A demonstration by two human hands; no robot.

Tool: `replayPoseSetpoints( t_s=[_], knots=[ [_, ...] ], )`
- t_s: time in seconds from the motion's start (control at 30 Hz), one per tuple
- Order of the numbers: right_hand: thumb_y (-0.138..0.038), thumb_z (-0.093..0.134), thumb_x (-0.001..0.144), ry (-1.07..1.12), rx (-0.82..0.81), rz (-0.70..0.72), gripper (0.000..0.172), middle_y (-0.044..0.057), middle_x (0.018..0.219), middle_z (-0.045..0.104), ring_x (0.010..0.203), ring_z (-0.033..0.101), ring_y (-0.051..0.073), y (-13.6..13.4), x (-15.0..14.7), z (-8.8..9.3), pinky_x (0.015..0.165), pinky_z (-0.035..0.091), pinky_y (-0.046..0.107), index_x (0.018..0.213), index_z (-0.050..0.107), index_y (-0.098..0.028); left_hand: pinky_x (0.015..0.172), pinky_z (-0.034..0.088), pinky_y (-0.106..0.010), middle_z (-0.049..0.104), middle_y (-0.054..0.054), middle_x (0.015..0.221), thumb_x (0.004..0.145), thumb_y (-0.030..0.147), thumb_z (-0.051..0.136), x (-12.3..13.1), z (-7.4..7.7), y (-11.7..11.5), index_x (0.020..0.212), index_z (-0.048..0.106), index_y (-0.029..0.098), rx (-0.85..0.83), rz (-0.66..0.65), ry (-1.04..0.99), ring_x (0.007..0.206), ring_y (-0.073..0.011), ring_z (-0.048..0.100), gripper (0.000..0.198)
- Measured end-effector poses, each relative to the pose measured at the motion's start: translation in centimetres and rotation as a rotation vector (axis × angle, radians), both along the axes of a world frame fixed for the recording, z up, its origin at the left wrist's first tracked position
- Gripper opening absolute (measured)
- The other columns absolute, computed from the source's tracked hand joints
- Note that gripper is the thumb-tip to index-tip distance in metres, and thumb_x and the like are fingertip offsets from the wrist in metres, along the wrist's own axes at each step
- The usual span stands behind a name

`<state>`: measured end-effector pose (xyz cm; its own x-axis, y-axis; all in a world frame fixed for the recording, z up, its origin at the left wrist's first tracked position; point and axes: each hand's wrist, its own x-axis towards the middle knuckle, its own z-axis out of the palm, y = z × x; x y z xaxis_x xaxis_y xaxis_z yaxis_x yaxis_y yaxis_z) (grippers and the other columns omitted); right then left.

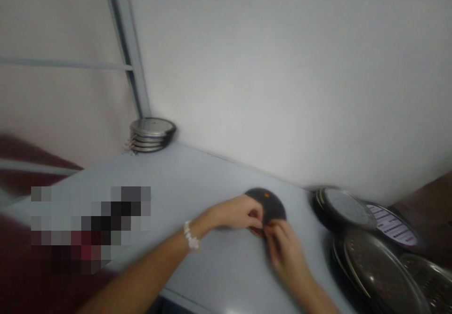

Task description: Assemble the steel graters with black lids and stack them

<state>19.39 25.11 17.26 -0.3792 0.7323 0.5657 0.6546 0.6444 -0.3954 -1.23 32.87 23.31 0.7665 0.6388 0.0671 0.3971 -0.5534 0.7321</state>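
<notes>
A dark round disc [270,203] with a small orange mark lies on the white table [183,182] near the wall. My left hand [240,213], with a white bead bracelet on the wrist, pinches the disc's near edge. My right hand [282,248] meets it from the right, fingers closed at the same edge, where a small reddish bit shows between the two hands. The picture is blurred, so the fingertips are hard to make out.
A stack of round metal lids [151,135] stands in the far corner by a metal frame post. Several round metal trays and lids [367,257] lie piled at the right. A blurred-out patch [90,229] sits at the left.
</notes>
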Motion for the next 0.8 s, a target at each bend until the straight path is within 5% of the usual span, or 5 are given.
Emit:
replayPoseSetpoints(
  t_s=[0.43, 0.8],
  knots=[
    [-0.007, 0.04, 0.097, -0.157, -0.004, -0.049, 0.021, 0.007, 0.096, 0.06, 0.084, 0.055, 0.023, -0.3, -0.4, -0.1, 0.074, 0.049, 0.036, 0.096, 0.054, -0.022, 0.065, 0.043, -0.021, 0.07, 0.0, 0.075, 0.075, 0.019, 0.075, 0.5, -0.9, 0.0, 0.08, 0.072, 0.015, -0.077, 0.138, -0.059, 0.07, -0.0125, 0.06, 0.008],
    [-0.003, 0.042, 0.092, -0.154, -0.055, -0.023, 0.023, 0.008, 0.098, 0.06, 0.084, 0.057, 0.023, -0.1, -0.1, 0.2, 0.075, 0.049, 0.035, 0.095, 0.055, -0.021, 0.058, 0.04, -0.02, 0.062, 0.003, 0.068, 0.073, 0.015, 0.075, 0.8, -2.4, 1.7, 0.075, 0.067, 0.013, -0.287, 0.04, -0.103, 0.064, -0.0104, 0.053, 0.008]
  ],
)
